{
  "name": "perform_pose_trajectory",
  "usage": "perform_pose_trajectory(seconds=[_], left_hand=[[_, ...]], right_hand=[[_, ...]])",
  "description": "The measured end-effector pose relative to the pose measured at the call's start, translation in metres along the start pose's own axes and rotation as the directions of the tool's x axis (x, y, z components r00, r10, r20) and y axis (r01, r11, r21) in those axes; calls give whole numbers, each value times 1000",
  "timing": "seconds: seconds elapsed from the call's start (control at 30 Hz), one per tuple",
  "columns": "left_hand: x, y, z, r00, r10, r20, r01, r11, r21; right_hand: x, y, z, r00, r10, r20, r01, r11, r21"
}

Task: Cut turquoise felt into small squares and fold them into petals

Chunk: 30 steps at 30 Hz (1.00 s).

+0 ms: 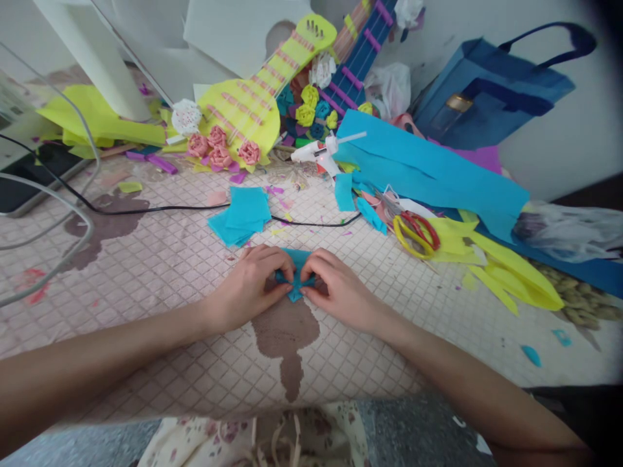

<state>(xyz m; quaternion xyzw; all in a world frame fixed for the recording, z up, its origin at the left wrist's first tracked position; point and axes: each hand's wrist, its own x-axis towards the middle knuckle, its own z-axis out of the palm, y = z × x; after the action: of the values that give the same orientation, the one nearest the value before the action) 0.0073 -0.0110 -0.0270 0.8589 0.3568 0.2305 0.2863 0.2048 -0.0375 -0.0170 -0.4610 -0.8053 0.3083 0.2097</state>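
Note:
Between my two hands, at the middle of the table, is a small piece of blue crepe paper (295,257), its near edge folded in toward a point. My left hand (256,275) pinches its left side between thumb and fingers. On the right side my right hand (335,285) pinches it the same way, the two sets of fingertips almost meeting. Parts of the paper are hidden behind the fingers. Just beyond my left hand lies a loose pile of cut blue paper squares (248,209).
A black cable (175,208) crosses the quilted tablecloth (146,383). Behind are a yellow paper guitar (243,107) with pink roses and a white glue gun (318,152). To the right lie scissors (413,235), a blue paper sheet (428,168) and yellow scraps (516,275). A blue bag (487,97) stands behind.

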Motion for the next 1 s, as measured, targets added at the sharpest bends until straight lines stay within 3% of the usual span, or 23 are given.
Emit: perform_pose_trajectory(seconds=[1.0], left_hand=[[0,1,-7,1000,27,15,-27,999,-24]], right_hand=[[-3,2,5,998,-20,-52,18,999,-26]])
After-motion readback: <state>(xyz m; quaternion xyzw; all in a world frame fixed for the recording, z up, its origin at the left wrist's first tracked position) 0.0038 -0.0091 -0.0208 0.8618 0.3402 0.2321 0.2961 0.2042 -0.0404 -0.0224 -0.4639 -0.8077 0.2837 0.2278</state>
